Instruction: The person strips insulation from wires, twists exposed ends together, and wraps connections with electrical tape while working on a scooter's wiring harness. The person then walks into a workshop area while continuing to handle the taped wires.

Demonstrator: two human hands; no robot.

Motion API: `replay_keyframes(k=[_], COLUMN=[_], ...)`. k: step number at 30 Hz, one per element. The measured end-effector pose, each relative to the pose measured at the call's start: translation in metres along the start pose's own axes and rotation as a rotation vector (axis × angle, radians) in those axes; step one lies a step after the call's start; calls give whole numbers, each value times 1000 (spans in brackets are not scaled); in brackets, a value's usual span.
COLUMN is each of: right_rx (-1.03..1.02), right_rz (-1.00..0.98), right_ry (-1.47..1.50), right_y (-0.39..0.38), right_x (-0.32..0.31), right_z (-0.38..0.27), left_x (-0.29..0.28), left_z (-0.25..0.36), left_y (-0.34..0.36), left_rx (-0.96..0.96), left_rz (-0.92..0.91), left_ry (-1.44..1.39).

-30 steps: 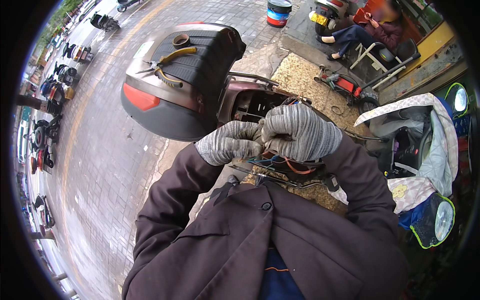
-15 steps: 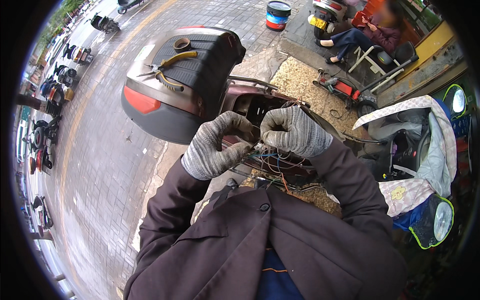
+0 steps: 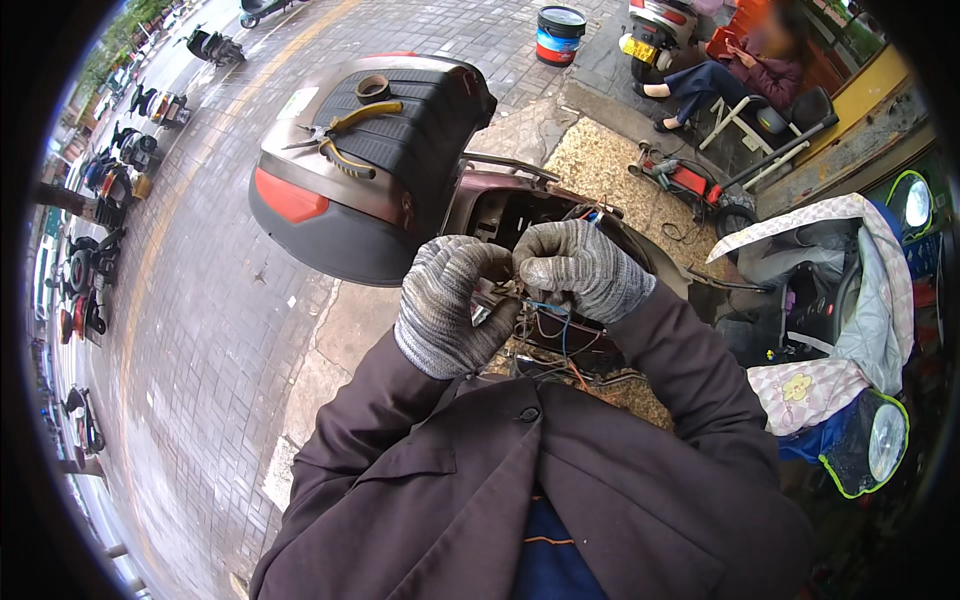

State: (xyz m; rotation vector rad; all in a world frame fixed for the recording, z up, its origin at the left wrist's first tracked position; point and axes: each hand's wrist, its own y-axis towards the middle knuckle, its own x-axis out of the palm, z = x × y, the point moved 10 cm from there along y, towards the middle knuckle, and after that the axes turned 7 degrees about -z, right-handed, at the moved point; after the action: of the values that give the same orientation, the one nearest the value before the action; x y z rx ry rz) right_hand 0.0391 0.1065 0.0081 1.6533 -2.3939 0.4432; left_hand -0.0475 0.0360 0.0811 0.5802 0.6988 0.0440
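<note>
From the head view, here come both gloved hands, meeting over the scooter (image 3: 468,203), right above a tangle of thin coloured wires (image 3: 566,335). The right hand (image 3: 590,272) is pinching at them, thumb pressed to forefinger, though the exact strand is hidden by the glove. The left hand (image 3: 435,305) curls in from the other side, its thumb apart from its forefinger; whether it has a strand, nobody can tell from here. So the step looks like close fingertip work on the wires, and strands this fine seem to call for a steady pinch and a clear look at the ends. What's in the way? Thick glove fingers cover that very spot, and loose loops hang just below. Off to the left sits the big top box (image 3: 330,225), near the left hand, with yellow-handled pliers (image 3: 360,116) and a roll of tape (image 3: 373,89) lying on it. Beyond, a bucket (image 3: 559,45) stands on the paving, a red wheeled tool (image 3: 690,180) rests on the ground, a person (image 3: 775,88) sits by the wall, and a quilted cover (image 3: 815,392) drapes at the right.
</note>
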Motion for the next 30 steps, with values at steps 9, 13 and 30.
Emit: replay_keyframes(k=[9, 13, 30], right_rx=[43, 90, 110], right_rz=[75, 75, 80], right_ry=[117, 155, 95], right_y=[-5, -5, 6], right_x=[-4, -5, -1], right_z=[9, 13, 14], left_x=[31, 29, 24], left_z=[-38, -32, -49], left_y=[-13, -6, -7], left_rx=[-308, -175, -379], left_rz=[-99, -151, -51], left_ry=[-867, -986, -769])
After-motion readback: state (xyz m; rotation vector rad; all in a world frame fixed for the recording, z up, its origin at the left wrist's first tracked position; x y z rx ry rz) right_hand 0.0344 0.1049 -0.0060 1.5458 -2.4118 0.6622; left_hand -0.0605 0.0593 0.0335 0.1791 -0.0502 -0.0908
